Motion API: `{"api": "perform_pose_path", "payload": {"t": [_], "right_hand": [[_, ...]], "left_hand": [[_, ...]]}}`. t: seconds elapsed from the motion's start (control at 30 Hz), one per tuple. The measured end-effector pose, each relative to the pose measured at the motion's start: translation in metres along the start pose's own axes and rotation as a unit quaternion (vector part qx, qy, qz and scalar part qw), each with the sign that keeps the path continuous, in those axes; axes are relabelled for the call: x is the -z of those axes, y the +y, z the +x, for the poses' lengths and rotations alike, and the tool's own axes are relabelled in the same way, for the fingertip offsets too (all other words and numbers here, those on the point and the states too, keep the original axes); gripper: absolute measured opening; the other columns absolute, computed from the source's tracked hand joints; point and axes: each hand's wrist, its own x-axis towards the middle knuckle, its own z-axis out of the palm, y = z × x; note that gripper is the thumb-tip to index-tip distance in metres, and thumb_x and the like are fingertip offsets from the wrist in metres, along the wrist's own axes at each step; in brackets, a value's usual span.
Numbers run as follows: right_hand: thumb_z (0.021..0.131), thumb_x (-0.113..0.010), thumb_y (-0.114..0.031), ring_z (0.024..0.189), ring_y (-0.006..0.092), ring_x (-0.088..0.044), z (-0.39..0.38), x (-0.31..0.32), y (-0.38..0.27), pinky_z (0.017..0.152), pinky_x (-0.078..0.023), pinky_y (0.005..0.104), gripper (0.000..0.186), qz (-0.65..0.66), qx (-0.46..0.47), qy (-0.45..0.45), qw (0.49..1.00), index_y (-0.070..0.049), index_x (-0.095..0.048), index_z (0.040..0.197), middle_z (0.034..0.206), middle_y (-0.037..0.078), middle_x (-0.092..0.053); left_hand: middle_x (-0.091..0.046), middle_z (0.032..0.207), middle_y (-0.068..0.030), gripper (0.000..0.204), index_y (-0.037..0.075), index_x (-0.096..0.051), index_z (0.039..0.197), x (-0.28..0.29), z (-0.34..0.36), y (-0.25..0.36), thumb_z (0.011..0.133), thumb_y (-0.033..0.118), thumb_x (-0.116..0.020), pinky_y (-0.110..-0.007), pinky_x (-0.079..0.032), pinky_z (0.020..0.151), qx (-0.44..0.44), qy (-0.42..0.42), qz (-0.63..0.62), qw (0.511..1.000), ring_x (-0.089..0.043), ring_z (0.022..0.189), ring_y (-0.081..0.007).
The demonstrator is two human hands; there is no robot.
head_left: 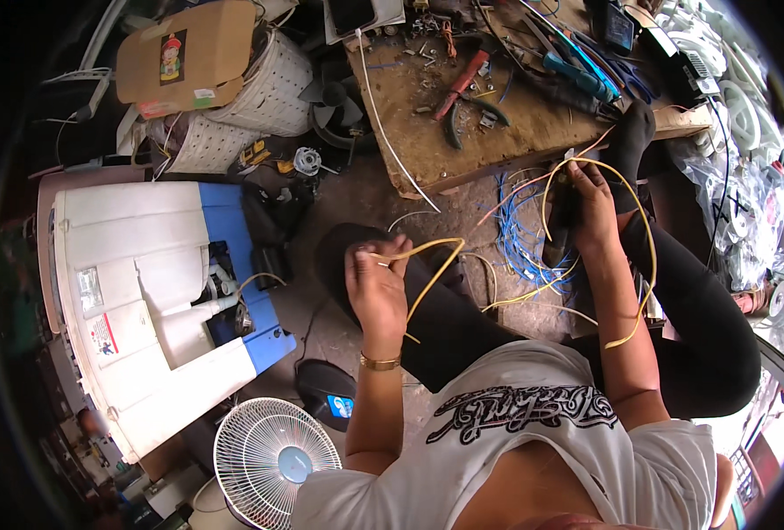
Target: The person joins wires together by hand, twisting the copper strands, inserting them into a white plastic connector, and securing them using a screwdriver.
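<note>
My left hand (376, 287) is raised over my left thigh, its fingers closed on a yellow wire (446, 253) that bends sharply and hangs beside the wrist. Closer to the bench, my right hand (595, 205) pinches another stretch of yellow wire (646, 231), which loops out over my right forearm. Something small and pale shows at those fingertips, too small to name. Whether both stretches are one wire, I cannot tell. Between my legs lies a tangle of blue wires (517, 237), with more yellow and pink strands among it.
A wooden bench (401, 163) ahead bears pliers (461, 88), screwdrivers and small metal parts. At left stands a white and blue appliance casing (131, 265); near it are a fan (273, 442) and a perforated white basket (273, 84) with a cardboard box (220, 44). Plastic-wrapped white parts (737, 190) crowd the right.
</note>
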Motion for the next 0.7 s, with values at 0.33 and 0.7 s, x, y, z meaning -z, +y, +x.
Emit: {"api": "perform_pose_path", "payload": {"t": [0.33, 0.7], "right_hand": [[0.094, -0.061, -0.011, 0.069, 0.0202, -0.064, 0.048, 0.011, 0.004, 0.06, -0.055, 0.034, 0.011, -0.02, 0.07, 0.096, 0.993, -0.004, -0.06, 0.103, 0.084, 0.007, -0.064], [0.097, -0.056, -0.017, 0.073, 0.0268, -0.067, 0.071, -0.029, -0.018, 0.065, -0.057, 0.039, 0.015, 0.007, 0.037, 0.083, 0.996, -0.004, -0.059, 0.105, 0.087, 0.01, -0.065]], "left_hand": [[-0.04, 0.146, -0.0188, 0.079, 0.011, -0.014, 0.153, -0.021, -0.04, 0.008, 0.095, 0.033, -0.062, -0.046, -0.042, 0.102, 0.149, -0.301, 0.356, 0.872, -0.047, 0.129, -0.0314], [-0.052, 0.127, -0.0083, 0.049, 0.005, -0.038, 0.14, 0.001, -0.042, -0.057, 0.097, 0.015, -0.058, -0.033, -0.043, 0.093, -0.049, -0.17, 0.428, 0.886, -0.049, 0.115, -0.0168]]}}
